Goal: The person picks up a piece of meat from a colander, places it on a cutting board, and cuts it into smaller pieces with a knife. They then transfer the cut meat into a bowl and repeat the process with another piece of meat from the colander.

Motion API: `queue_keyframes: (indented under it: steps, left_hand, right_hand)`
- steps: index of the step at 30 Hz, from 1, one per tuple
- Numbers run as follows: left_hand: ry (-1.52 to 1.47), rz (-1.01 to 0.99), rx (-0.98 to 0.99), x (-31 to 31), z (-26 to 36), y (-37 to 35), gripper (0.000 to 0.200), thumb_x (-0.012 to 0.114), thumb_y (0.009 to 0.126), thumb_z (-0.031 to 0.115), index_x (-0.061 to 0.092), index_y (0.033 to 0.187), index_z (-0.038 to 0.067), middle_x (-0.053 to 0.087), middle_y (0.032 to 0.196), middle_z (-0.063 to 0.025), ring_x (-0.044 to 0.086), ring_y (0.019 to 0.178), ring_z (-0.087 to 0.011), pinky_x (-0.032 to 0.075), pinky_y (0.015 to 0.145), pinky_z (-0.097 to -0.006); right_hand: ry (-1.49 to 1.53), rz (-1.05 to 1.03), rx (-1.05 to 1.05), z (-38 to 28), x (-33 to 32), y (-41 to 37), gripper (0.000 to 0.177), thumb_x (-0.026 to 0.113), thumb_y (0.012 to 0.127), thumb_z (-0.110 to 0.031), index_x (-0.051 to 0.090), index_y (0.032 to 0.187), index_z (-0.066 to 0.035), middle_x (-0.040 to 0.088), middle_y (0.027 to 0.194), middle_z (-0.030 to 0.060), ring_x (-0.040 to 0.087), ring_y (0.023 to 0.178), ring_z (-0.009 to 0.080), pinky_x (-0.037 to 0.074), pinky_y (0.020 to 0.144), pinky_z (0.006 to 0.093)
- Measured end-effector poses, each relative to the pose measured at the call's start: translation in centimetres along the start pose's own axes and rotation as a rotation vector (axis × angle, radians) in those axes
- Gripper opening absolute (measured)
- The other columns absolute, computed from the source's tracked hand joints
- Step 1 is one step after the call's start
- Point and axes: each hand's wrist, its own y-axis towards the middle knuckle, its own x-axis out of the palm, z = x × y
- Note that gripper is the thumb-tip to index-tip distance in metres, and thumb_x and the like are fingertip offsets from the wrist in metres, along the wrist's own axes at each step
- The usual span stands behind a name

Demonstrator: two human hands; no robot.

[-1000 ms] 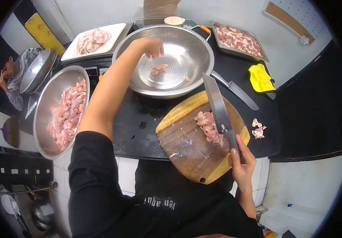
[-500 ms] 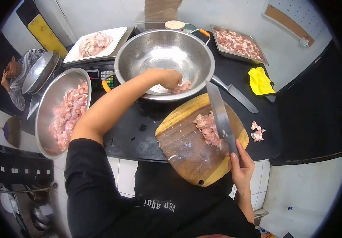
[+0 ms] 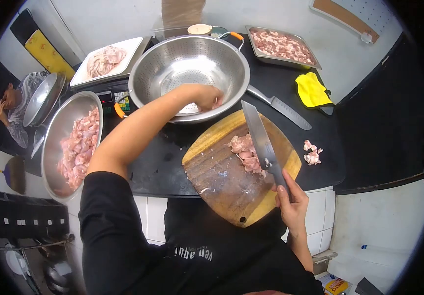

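Note:
My left hand reaches inside the right side of the big steel colander, its fingers curled in around some pink meat that shows only in part. In my right hand is the handle of a broad-bladed knife, its blade pointing up and away over the wooden cutting board. Pieces of pink meat lie on the board just left of the blade. A second knife rests on the black table beyond the board.
A steel bowl of meat sits at the left. Behind are a white tray on a scale and a metal tray of chopped meat. A yellow cloth and small scraps lie right. A person is at far left.
The view has shifted, so the table's things sit a little further left. My left hand's meat, plainly visible below the fingers before, is now mostly hidden. The knife stays in my right hand.

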Motion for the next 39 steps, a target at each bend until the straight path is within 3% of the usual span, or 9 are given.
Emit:
queue_keyframes:
  steps: [5,13,17,19,23,25,34,37,39]
  left_hand:
    - [-0.261,-0.108,0.024,0.6,0.3,-1.7,0.019,0.062,0.08,-0.002,0.067,0.098,0.0,0.068,0.086,-0.0067,0.068,0.079,-0.0191,0.058,0.07,-0.0347]
    - [-0.777,-0.103,0.257,-3.2,5.1,-8.3,0.017,0.071,0.086,0.0,0.067,0.103,0.0,0.069,0.088,-0.0043,0.067,0.076,-0.0126,0.056,0.071,-0.0282]
    - [-0.726,0.126,0.296,-2.2,9.4,-10.3,0.024,0.076,0.091,0.008,0.068,0.112,0.0,0.073,0.092,-0.0056,0.071,0.084,-0.0129,0.057,0.084,-0.0268]
    - [-0.661,0.16,0.348,-0.2,11.1,-10.4,0.031,0.076,0.093,0.012,0.07,0.121,0.0,0.076,0.109,-0.0082,0.072,0.093,-0.0127,0.057,0.09,-0.0284]
    - [-0.429,0.238,0.453,4.2,12.7,-11.6,0.041,0.074,0.091,0.01,0.068,0.131,0.004,0.073,0.123,-0.0153,0.07,0.111,-0.0243,0.053,0.1,-0.0356]
    - [-0.279,0.546,0.427,6.7,12.2,-12.0,0.036,0.071,0.091,0.008,0.069,0.126,0.001,0.069,0.128,-0.0187,0.067,0.118,-0.0342,0.052,0.103,-0.0402]
    - [-0.124,0.825,0.312,16.0,12.7,-7.8,0.059,0.076,0.088,0.012,0.053,0.142,0.001,0.06,0.135,-0.0206,0.056,0.132,-0.0375,0.046,0.111,-0.0443]
    - [-0.567,0.785,0.264,16.0,13.7,-9.4,0.058,0.075,0.091,0.009,0.049,0.141,-0.001,0.06,0.132,-0.0203,0.059,0.129,-0.0368,0.05,0.108,-0.0442]
    - [-1.403,0.831,0.123,16.6,12.4,-10.5,0.063,0.069,0.099,0.022,0.037,0.147,-0.003,0.056,0.135,-0.0218,0.063,0.123,-0.0374,0.055,0.102,-0.044]
  right_hand:
    - [0.096,-0.007,0.031,0.1,-0.1,0.1,0.043,0.063,0.099,0.0,0.06,0.142,-0.001,0.071,0.097,0.0088,0.053,0.063,0.0044,0.043,0.056,0.0203]
    - [0.073,0.033,0.033,0.1,-0.6,0.4,0.045,0.063,0.099,0.0,0.058,0.144,-0.001,0.07,0.097,0.0076,0.052,0.063,0.0033,0.043,0.057,0.02]
    - [0.099,0.078,0.043,-0.3,-0.8,0.5,0.046,0.062,0.1,0.001,0.058,0.145,-0.002,0.07,0.095,0.007,0.052,0.063,0.0032,0.044,0.057,0.0203]
    - [0.085,0.091,0.054,-0.3,-0.8,0.6,0.046,0.061,0.1,0.001,0.057,0.146,-0.003,0.07,0.096,0.0071,0.051,0.062,0.0033,0.044,0.057,0.0203]
    - [0.04,0.104,0.051,-0.3,-1.1,0.2,0.046,0.062,0.1,0.001,0.058,0.145,-0.003,0.07,0.095,0.0071,0.051,0.061,0.0032,0.043,0.056,0.0199]
    - [0.006,0.108,0.042,0.0,-1.4,0.1,0.046,0.062,0.099,0.001,0.058,0.145,-0.003,0.07,0.095,0.0071,0.051,0.061,0.0032,0.043,0.055,0.0198]
    - [0.023,0.1,0.072,1.7,-1.3,0.1,0.044,0.062,0.1,-0.001,0.059,0.144,-0.002,0.069,0.097,0.0064,0.051,0.062,0.0029,0.043,0.055,0.0198]
    - [-0.047,0.082,0.061,1.3,-1.3,0.2,0.044,0.062,0.1,-0.002,0.059,0.144,-0.002,0.069,0.098,0.0062,0.052,0.063,0.0033,0.043,0.055,0.02]
    - [-0.004,0.106,0.101,1.0,-1.2,0.3,0.044,0.062,0.1,-0.001,0.059,0.144,-0.002,0.069,0.098,0.0062,0.053,0.064,0.0037,0.043,0.055,0.0201]
